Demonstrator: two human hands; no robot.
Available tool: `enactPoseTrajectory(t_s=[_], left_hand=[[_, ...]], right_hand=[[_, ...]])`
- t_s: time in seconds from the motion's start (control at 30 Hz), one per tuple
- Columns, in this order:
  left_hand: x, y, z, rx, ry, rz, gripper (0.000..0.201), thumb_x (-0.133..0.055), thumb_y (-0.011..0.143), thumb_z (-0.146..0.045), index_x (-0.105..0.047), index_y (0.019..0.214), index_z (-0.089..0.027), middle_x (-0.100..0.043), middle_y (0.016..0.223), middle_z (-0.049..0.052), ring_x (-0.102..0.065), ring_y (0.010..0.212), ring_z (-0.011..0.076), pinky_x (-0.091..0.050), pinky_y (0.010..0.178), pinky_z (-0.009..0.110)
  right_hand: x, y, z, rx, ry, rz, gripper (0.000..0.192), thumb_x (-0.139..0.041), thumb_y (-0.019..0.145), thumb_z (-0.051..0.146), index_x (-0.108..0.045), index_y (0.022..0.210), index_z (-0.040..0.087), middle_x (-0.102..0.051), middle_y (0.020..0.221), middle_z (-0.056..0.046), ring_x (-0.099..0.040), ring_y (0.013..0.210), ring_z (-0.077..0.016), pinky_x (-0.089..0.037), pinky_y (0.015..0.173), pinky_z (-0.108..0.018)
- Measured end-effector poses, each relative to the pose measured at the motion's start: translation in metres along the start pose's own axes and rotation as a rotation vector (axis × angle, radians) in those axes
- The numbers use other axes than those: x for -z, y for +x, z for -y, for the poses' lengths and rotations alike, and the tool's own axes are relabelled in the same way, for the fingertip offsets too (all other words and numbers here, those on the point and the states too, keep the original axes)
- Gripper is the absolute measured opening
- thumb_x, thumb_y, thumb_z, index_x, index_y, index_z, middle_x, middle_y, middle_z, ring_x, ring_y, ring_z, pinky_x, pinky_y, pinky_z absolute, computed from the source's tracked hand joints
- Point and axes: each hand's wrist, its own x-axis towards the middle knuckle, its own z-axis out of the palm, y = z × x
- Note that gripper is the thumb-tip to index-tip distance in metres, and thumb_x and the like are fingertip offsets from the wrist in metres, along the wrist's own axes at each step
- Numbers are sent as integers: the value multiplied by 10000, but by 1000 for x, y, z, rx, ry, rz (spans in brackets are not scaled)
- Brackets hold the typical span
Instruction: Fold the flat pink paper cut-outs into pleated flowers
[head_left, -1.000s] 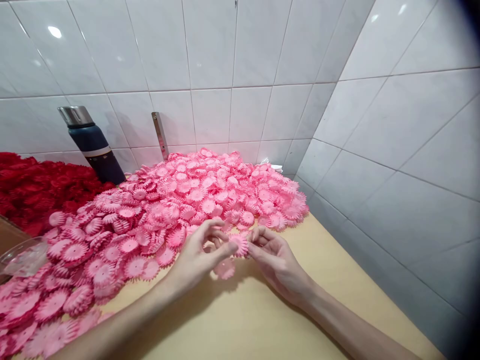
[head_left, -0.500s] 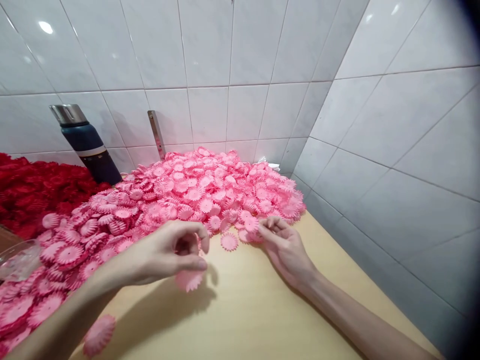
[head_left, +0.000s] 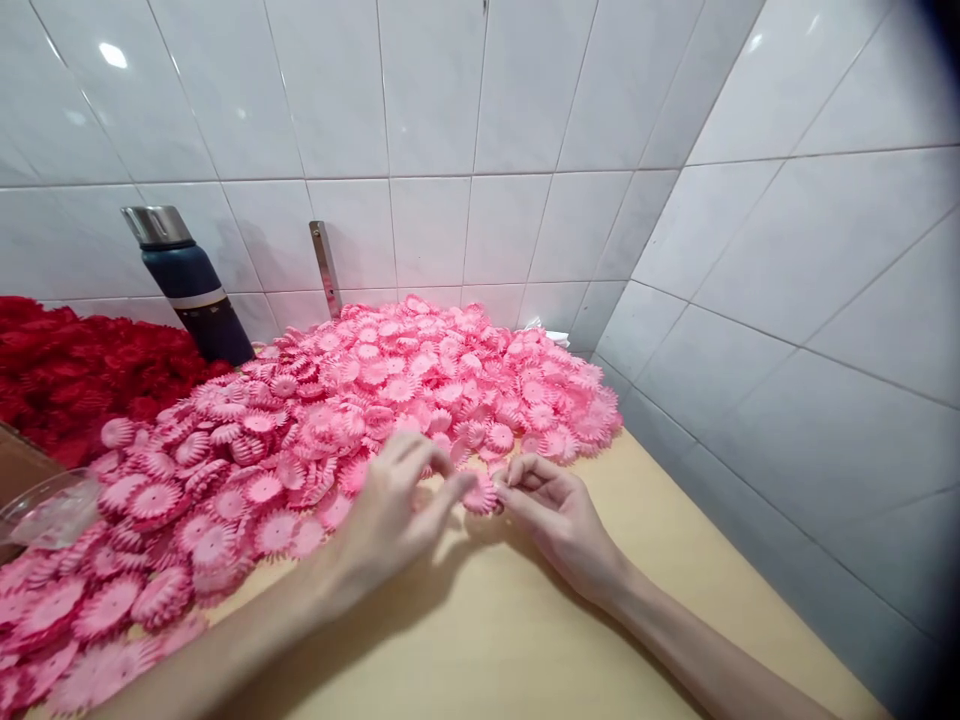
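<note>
A broad heap of pink frilled paper flowers (head_left: 390, 390) covers the back of the wooden table (head_left: 525, 640). At its front edge my left hand (head_left: 394, 515) and my right hand (head_left: 559, 520) meet on one pink flower (head_left: 480, 494), pinching it between their fingertips just above the table. My left fingers reach in from the left, my right fingers from the right. Both forearms stretch in from the bottom of the view.
A heap of red flowers (head_left: 67, 370) lies at the far left. A dark blue flask (head_left: 187, 285) with a steel cap stands against the tiled wall, a metal strip (head_left: 325, 268) beside it. A clear plastic bag (head_left: 41, 510) sits at the left edge. A tiled wall closes the right side.
My left hand had swung left with a flower, which is no longer in it. It has come back to the right, and both hands now pinch a fresh flower at the heap's edge.
</note>
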Motion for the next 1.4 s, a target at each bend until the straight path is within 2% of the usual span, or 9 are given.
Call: enactPoseTrajectory(t_s=[0.1,0.2,0.63,0.8,0.93,1.07,1.2,1.3,1.4], left_hand=[[-22,-18,-4,132,-169,161,275,-521,901,-319,-598,683,-170,-604,677,31,-528,628,157,-393,598,268],[-32,-27,3,157,-235,167,289,-501,913,-343,-571,701,-160,-573,652,18,-492,603,141,-365,580,253],[-30,-23,17,296,-642,267,238,-548,889,-346,-581,777,-139,-634,692,34,-577,610,133,-424,588,236],[-30,-22,20,296,-580,216,229,-558,877,-321,-601,743,-140,-600,664,21,-535,599,127,-404,572,234],[-30,-21,18,249,-506,250,231,-573,866,-313,-623,734,-130,-598,691,34,-530,641,137,-403,598,242],[-29,-20,16,251,-506,242,262,-540,881,-316,-611,711,-130,-576,665,28,-516,624,136,-391,590,245],[-28,-23,18,296,-543,163,291,-516,893,-347,-572,695,-142,-534,642,6,-490,606,127,-380,577,243],[-27,-25,18,336,-556,-33,309,-508,893,-346,-514,648,-159,-471,604,-21,-445,576,114,-364,553,236],[-26,-24,14,332,-563,-211,293,-523,879,-301,-503,620,-166,-447,579,-31,-424,557,110,-355,532,231]], right_hand=[[-1,-3,2,17,-22,98,139,-716,796,237,-590,769,185,-592,744,11,-548,691,-106,-434,646,-225],[-3,-5,4,11,-32,186,110,-689,820,221,-594,781,182,-593,747,6,-558,703,-110,-443,651,-226],[-1,-4,4,6,-53,198,109,-682,831,228,-592,809,171,-589,775,1,-563,740,-111,-455,701,-238],[0,-4,2,-2,-36,204,123,-685,829,241,-582,846,176,-585,805,-5,-556,770,-118,-450,721,-248],[-2,-4,2,-13,-18,231,214,-766,744,208,-580,846,180,-578,807,3,-548,759,-114,-448,698,-238],[-1,-4,2,-39,1,191,198,-745,769,210,-575,868,183,-584,797,2,-551,752,-118,-445,712,-259],[3,-1,2,-55,39,126,190,-735,780,231,-565,842,173,-557,788,4,-517,737,-113,-420,695,-256],[2,-1,1,-48,85,56,207,-740,774,237,-545,813,176,-539,810,10,-481,720,-99,-397,681,-242],[-5,-3,2,-45,152,71,224,-739,774,240,-523,810,190,-527,811,20,-471,706,-96,-393,670,-237]])
